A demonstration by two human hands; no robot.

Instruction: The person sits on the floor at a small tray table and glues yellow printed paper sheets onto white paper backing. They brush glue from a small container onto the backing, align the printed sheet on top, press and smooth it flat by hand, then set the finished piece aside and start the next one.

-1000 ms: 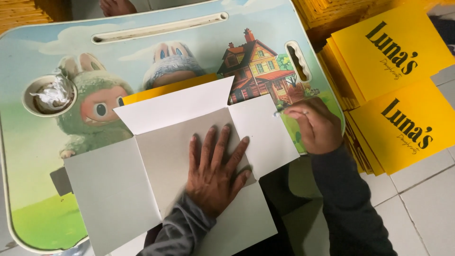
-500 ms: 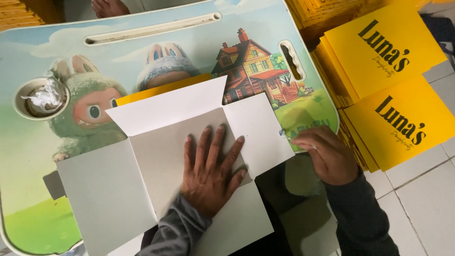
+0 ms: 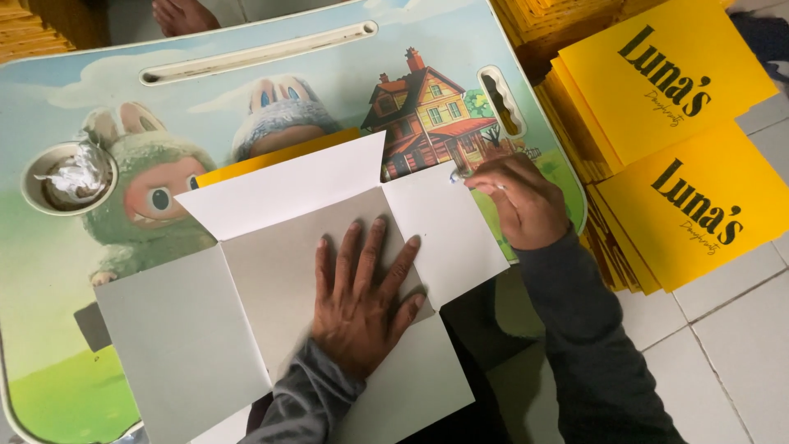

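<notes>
step: box blank [image 3: 246,329] pinned flat by spread left hand [image 3: 362,300] | right hand [image 3: 519,201] fingers curled at side flap [image 3: 448,234] edge | next: flap likely folded up along crease

We see a flat, unfolded white cardboard box blank [image 3: 246,321] lying under our left palm, its right flap beneath our right fingertips.

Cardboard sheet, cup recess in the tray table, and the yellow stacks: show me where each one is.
Cardboard sheet [image 3: 164,345], head view, bare left flap.
Cup recess [image 3: 37,160], head view, its rim.
Yellow stacks [image 3: 699,238], head view, top sheet of the nearer pile.
</notes>
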